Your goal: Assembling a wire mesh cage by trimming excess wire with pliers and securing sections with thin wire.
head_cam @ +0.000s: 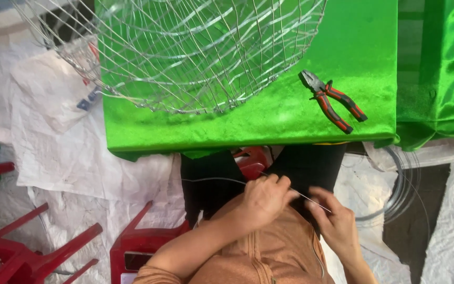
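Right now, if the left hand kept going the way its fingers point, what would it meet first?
The left hand points rightwards along the thin wire it pinches. First in that line is probably the right hand, which grips the same wire close beside it. Depth between the two is hard to judge from the head view.

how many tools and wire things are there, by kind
pliers: 1
wire basket frame: 1
thin wire held between left hand and right hand: 1, at
wire coil on floor: 1
total: 4
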